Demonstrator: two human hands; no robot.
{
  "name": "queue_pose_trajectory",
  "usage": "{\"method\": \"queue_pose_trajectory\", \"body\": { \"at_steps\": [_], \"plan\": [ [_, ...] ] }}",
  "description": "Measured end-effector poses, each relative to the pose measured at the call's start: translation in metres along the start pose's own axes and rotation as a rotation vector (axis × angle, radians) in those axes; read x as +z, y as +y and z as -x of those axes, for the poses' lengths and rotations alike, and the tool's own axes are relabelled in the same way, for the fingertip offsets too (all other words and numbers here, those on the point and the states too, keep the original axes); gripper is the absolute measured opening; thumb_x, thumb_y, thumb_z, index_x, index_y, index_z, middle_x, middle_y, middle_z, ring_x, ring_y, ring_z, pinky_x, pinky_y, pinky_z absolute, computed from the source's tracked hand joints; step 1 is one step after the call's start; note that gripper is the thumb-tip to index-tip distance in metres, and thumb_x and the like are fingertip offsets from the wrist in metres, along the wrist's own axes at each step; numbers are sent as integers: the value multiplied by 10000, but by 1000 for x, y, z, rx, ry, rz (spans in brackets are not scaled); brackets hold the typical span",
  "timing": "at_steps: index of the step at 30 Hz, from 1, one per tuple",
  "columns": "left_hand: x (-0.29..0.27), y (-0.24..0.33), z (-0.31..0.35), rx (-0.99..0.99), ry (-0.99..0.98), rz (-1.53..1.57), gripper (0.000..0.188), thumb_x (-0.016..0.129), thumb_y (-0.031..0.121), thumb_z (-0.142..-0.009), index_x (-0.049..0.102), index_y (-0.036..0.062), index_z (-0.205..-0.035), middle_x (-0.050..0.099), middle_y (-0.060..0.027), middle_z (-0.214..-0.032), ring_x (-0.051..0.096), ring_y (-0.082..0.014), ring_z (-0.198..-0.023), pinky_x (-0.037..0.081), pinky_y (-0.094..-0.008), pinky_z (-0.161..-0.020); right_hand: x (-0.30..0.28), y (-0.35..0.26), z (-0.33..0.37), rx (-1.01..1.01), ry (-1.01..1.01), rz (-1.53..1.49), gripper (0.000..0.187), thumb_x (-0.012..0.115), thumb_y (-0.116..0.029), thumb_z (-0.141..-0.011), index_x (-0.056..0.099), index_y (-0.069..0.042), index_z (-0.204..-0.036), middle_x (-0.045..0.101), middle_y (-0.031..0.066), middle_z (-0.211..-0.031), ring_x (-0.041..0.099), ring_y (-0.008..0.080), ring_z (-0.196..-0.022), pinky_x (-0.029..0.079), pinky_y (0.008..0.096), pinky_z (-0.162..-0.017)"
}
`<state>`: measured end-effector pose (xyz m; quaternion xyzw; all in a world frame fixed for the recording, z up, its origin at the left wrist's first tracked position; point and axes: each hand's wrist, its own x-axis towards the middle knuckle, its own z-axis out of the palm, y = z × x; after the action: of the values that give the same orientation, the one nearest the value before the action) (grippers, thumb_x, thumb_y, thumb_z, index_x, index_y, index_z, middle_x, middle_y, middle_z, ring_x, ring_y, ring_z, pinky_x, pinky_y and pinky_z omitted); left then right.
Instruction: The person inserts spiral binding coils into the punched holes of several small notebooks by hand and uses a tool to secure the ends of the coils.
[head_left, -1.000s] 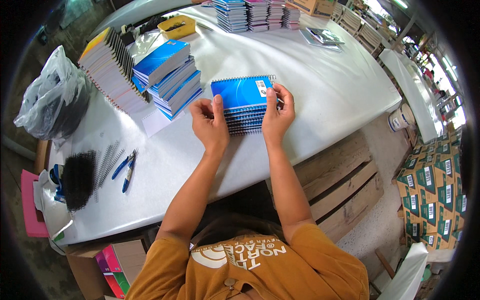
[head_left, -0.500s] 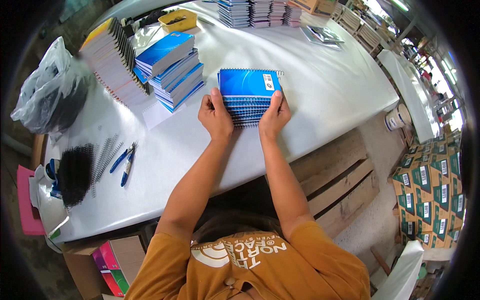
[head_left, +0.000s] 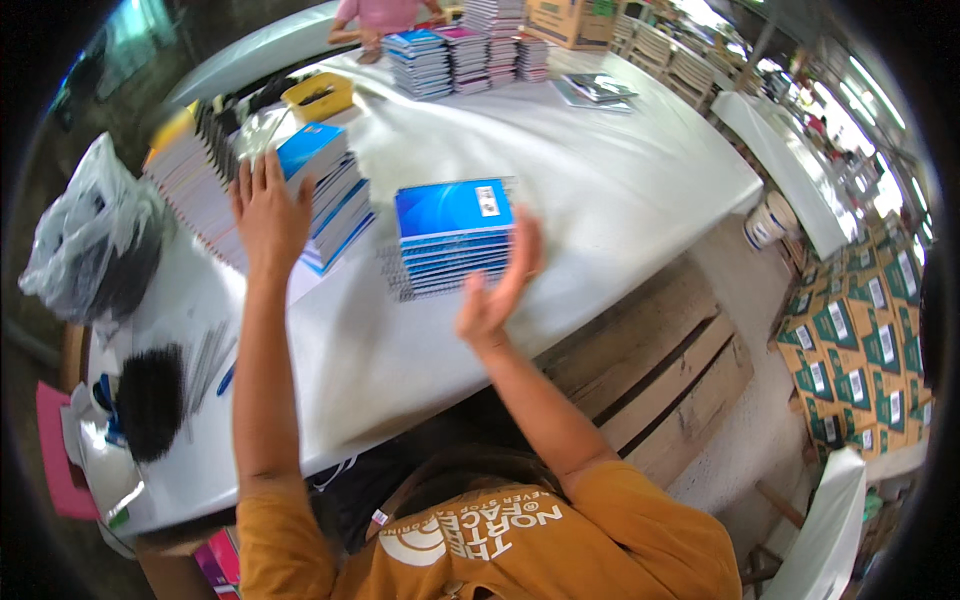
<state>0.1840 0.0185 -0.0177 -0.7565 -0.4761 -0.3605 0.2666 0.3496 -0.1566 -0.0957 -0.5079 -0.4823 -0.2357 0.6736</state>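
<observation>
A stack of blue spiral notebooks (head_left: 440,210) sits on the white-covered table in front of me. At its right side is my right hand (head_left: 505,280), fingers stretched and thumb apart, gripping nothing; whether it touches the stack I cannot tell. My left hand (head_left: 268,215) is reaching out to the left, fingers extended and open. It is over the near left side of a taller pile of blue-covered book blocks (head_left: 335,195) and hides part of it; contact is unclear. Left of that pile stands a stack of thick pages with black spiral binding (head_left: 190,185), partly covered by my hand.
Loose black wire coils (head_left: 150,400) lie at the left, beside a partly hidden blue-handled tool (head_left: 226,380). A filled plastic bag (head_left: 95,235) stands at the left edge. Farther back are a yellow tray (head_left: 322,97), stacked notebooks (head_left: 418,65) and a person in pink (head_left: 375,15).
Both hands have let go of the blue spiral notebooks, which now stand on the table. My left hand has moved left to the book pile. The view has shifted, bringing a person in pink into sight.
</observation>
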Motion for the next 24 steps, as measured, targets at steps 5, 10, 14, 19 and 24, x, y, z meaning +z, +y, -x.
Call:
{"method": "queue_pose_trajectory", "body": {
  "at_steps": [5,10,14,19,24],
  "plan": [
    [-9,-43,10,96,-145,148,248,469,122,-854,634,120,-1038,645,-58,-1041,590,-212,-983,359,-375,-877,49,-52,12,-21,-438,-469,614,607,-186,-799,361,26,-1321,400,205,-1337,376,348,-1245,269,428,-1031],
    [-121,-3,79,-426,-207,559,325,456,224,-945,573,-50,-1075,584,-206,-926,567,-225,-788,451,-329,-676,100,-111,1,25,-360,-322,697,632,-117,-749,293,13,-1344,335,212,-1367,298,425,-1272,255,495,-1041],
    [-97,-34,117,-286,109,689,333,461,238,-927,534,-42,-1093,583,-150,-971,546,-238,-821,440,-311,-700,108,-88,9,-79,-480,-822,460,628,-13,-748,489,-43,-1186,553,124,-1114,531,295,-1042,423,379,-886],
    [-80,-61,169,-646,-306,709,381,501,205,-856,497,-14,-1168,578,-154,-1010,538,-278,-908,451,-349,-733,110,-55,56,500,-1109,-976,263,659,-13,-722,602,-5,-978,629,85,-914,588,192,-855,458,293,-772],
    [-68,-66,198,-656,-549,539,491,541,171,-785,460,13,-1242,574,-157,-1048,531,-319,-994,462,-387,-765,103,-34,58,545,-1061,-1102,222,679,-24,-708,617,0,-920,643,69,-875,595,138,-838,461,273,-759]
  ]
}}
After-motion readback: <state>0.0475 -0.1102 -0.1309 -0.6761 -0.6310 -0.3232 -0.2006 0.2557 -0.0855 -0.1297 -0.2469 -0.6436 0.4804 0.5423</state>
